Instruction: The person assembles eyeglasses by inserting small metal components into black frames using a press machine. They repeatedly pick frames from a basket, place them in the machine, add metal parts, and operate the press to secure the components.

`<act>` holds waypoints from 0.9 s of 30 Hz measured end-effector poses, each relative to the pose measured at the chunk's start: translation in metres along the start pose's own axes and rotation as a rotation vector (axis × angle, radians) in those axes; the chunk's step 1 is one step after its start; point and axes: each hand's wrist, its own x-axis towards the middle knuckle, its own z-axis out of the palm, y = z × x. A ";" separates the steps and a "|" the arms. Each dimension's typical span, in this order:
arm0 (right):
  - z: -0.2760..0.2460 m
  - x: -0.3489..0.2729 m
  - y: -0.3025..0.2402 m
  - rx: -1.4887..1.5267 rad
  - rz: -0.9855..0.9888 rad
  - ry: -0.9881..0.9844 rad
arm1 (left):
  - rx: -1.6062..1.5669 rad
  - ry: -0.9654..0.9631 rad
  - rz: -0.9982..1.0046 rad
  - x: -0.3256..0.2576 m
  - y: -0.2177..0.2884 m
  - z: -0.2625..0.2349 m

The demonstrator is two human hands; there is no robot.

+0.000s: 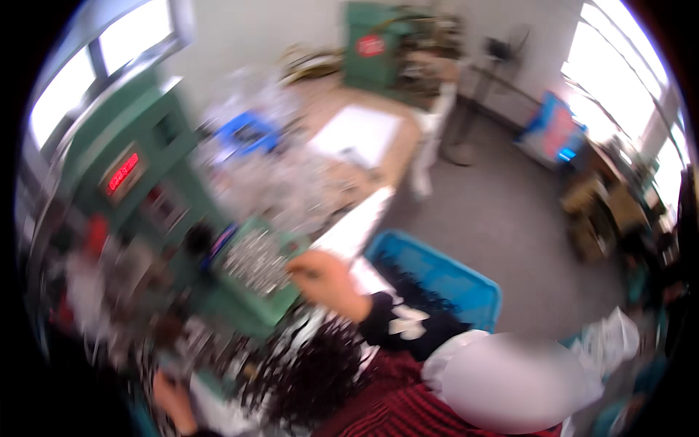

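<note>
The picture is heavily motion-blurred. Neither of my own hands can be made out. A person in a red striped top with dark curly hair (313, 375) leans in close at the lower middle. That person's hand (324, 278), in a dark sleeve, touches a green tray (273, 306) of small shiny metal parts (255, 262). A second hand (173, 402) shows at the lower left edge; I cannot tell whose it is or what it holds.
A green machine (138, 167) with a red lit display (122, 173) stands at the left. Behind it a wooden bench (397, 156) carries clear clutter, a blue box (247, 132) and white sheets. A blue crate (437, 280) sits on the grey floor (510, 218).
</note>
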 end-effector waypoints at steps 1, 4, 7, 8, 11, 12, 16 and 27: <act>-0.008 0.005 -0.007 0.047 -0.020 -0.019 | 0.095 -0.106 -0.040 -0.007 0.023 -0.024; -0.021 0.023 -0.060 0.153 -0.075 -0.174 | -0.008 0.302 0.119 -0.028 0.073 -0.055; -0.009 0.048 -0.104 0.284 -0.126 -0.298 | -0.230 0.451 0.120 -0.015 0.116 -0.069; -0.002 0.054 -0.115 0.318 -0.114 -0.313 | -0.358 0.463 0.054 -0.019 0.125 -0.068; 0.026 0.056 -0.124 0.499 0.075 -0.342 | -0.931 0.399 -0.180 -0.039 0.135 -0.053; 0.031 0.053 -0.126 0.513 0.090 -0.311 | -1.038 0.431 -0.194 -0.049 0.141 -0.054; 0.035 0.041 -0.128 0.644 0.224 -0.308 | -1.235 0.484 -0.249 -0.070 0.171 -0.064; 0.027 0.032 -0.160 0.811 0.276 -0.337 | -1.216 0.681 0.543 -0.013 0.264 -0.172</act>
